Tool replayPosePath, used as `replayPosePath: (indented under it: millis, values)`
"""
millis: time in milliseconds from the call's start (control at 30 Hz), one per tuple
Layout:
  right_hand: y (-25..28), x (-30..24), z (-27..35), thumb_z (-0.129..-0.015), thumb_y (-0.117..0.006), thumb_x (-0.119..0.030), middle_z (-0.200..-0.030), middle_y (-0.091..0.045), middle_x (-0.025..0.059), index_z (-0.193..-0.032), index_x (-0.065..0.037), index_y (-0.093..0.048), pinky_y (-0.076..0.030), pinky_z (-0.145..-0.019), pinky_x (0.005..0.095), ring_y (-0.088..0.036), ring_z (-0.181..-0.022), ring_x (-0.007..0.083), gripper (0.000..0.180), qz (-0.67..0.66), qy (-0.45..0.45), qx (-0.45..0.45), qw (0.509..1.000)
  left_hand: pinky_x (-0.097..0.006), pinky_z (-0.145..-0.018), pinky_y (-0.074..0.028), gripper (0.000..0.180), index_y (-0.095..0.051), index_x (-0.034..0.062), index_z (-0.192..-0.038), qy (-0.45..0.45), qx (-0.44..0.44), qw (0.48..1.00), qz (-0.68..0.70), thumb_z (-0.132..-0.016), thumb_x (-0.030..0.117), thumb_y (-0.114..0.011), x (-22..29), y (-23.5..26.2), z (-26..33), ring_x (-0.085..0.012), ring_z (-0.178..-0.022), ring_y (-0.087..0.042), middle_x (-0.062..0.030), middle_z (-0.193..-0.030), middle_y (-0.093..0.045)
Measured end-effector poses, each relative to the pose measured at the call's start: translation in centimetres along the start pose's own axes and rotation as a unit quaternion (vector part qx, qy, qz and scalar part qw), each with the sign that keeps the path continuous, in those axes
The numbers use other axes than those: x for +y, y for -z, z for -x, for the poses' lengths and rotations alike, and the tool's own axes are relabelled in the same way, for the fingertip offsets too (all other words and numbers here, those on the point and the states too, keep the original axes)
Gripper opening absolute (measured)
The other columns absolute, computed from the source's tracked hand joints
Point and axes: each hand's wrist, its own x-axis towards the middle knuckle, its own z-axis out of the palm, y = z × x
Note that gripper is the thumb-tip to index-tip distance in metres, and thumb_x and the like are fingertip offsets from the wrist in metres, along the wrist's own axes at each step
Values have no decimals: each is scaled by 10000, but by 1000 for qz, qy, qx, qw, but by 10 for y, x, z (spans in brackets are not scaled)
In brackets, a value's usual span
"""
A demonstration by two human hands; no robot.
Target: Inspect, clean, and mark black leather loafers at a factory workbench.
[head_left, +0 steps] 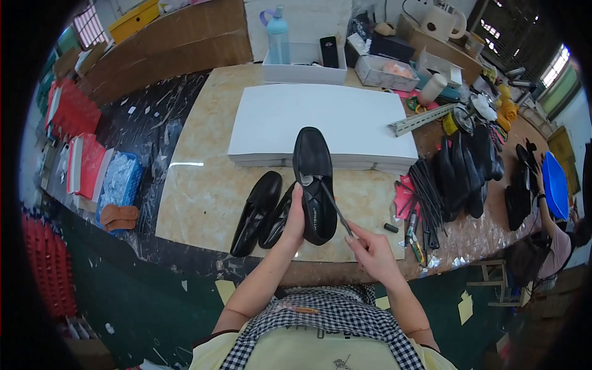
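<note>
A black loafer [312, 154] is held toe-away over the table, close to the front of the white stack. My left hand [295, 223] is closed around its left side, the fingers hidden under the shoe. Between the thumb and fingers of my right hand [374, 251] is a thin dark stick [337, 209], which slants into the loafer's opening. Something pale shows inside the opening near the stick's far end. Two more black loafers lie just left of my left hand: one whole loafer [259, 206] and another loafer [277, 222] partly covered by that hand.
A wide stack of white sheets [320, 117] spans the table behind the shoe. On the right lie a bundle of thin black sticks [425, 194], black shoe-shaped pieces [459, 172] and a metal bar [422, 119]. A blue basket [126, 185] stands left. Another person's arm [546, 213] is far right.
</note>
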Motion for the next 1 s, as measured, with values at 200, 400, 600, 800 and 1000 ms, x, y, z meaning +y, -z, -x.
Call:
replayPosePath:
  millis: [200,400,600,800,1000]
  values:
    - [-15,-22,-28,-981,-588,-208,-516,-433,9,-1327,-37,-598,-376,-478,282,-434,-489,72,386,-122,-32,23,992,-347,-915,-524,731,-569,35,-1291,-39,18,998,-43,-1030,608,-197,-18,24,6,-206,-998,-673,-120,-1133,-692]
    - [-32,-24,-39,-957,-598,-177,-534,-551,107,-1223,-39,-662,-421,-487,349,-548,-451,236,306,31,40,133,990,-327,-938,-498,716,-564,48,-1280,-109,53,988,-94,-1037,607,-189,-31,11,12,-173,-1047,-639,-77,-1178,-661]
    - [-39,-37,-51,-939,-602,-165,-569,-600,146,-1127,-32,-687,-451,-501,412,-616,-506,306,245,169,158,246,941,-310,-936,-494,760,-564,53,-1269,-129,62,989,-25,-1020,646,-158,-28,-30,37,-145,-1047,-627,-41,-1134,-660]
    - [-46,-21,-44,-934,-609,-194,-554,-598,144,-1160,-18,-670,-473,-504,425,-636,-519,302,293,217,112,238,940,-310,-845,-515,741,-580,58,-1208,-74,47,996,1,-1028,624,-136,-38,-31,31,-147,-953,-640,-40,-1042,-661]
    - [-25,-20,-15,-916,-662,-232,-772,-728,120,-1308,-39,-605,-502,-561,362,-652,-559,242,441,128,30,78,988,-327,-791,-537,483,-573,-2,-1223,39,-50,995,-82,-1019,419,-454,-39,2,25,-209,-903,-645,-135,-1044,-645]
